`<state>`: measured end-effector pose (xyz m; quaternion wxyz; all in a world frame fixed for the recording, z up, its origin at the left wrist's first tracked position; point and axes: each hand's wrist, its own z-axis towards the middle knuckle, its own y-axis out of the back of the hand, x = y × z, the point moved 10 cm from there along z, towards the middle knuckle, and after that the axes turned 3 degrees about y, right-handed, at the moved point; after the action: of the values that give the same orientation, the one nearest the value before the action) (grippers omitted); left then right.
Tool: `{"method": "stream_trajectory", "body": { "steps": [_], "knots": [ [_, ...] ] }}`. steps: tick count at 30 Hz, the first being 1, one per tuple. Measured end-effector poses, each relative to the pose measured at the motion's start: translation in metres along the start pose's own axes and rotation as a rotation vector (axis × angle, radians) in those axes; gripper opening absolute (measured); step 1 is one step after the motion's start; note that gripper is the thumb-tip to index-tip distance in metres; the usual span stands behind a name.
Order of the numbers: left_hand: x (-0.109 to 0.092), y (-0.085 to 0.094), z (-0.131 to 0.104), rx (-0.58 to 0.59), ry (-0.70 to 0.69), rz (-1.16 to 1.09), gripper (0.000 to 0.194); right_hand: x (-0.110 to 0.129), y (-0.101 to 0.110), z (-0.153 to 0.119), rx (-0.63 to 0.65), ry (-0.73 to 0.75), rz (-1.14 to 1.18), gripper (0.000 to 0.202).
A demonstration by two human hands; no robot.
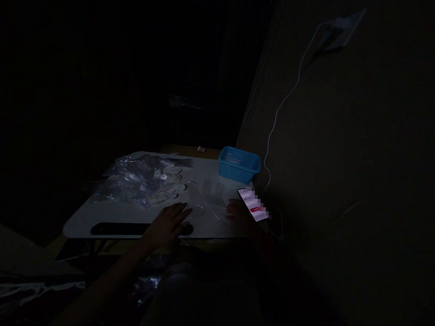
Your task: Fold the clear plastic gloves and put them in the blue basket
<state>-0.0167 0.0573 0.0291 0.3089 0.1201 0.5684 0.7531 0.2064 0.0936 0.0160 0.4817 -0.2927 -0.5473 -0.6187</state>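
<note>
My left hand (167, 224) is palm down at the near edge of the white table (209, 225), fingers apart and holding nothing. My right hand (237, 211), dim and partly lost in shadow, is by the right edge with its fingertips pointing left. Nothing shows in its fingers. Between and beyond both hands a clear plastic piece (207, 198) with finger-like shapes is spread flat. Beside my right hand a lit phone (253, 204) lies tilted, its screen partly blurred out. Left of the clear piece are whitish crumpled pieces (171, 185), too dark to make out.
Crumpled clear plastic bags (133, 178) cover the table's left side. A blue plastic basin (239, 165) stands at the back right. A white cable (277, 110) runs down the wall from a socket (340, 31). A small pinkish item (201, 149) lies behind the table.
</note>
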Motion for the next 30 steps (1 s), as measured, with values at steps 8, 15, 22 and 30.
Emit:
{"method": "stream_trajectory", "body": {
  "steps": [8, 15, 22, 30],
  "knots": [
    [0.009, -0.001, 0.001, -0.026, 0.011, -0.090, 0.046, -0.020, -0.005, -0.017, -0.052, -0.358, 0.384, 0.030],
    [0.016, 0.030, -0.013, -0.246, 0.094, -0.249, 0.040, -0.017, -0.011, -0.034, -0.020, -0.396, 0.473, 0.032],
    [-0.026, 0.002, -0.071, -0.288, 0.118, -0.441, 0.023, 0.004, -0.040, -0.054, 0.185, -0.345, 0.565, 0.023],
    [-0.020, -0.082, -0.080, 0.100, 0.879, -1.282, 0.044, 0.014, -0.037, -0.043, 0.135, -0.310, 0.343, 0.022]
  ]
}}
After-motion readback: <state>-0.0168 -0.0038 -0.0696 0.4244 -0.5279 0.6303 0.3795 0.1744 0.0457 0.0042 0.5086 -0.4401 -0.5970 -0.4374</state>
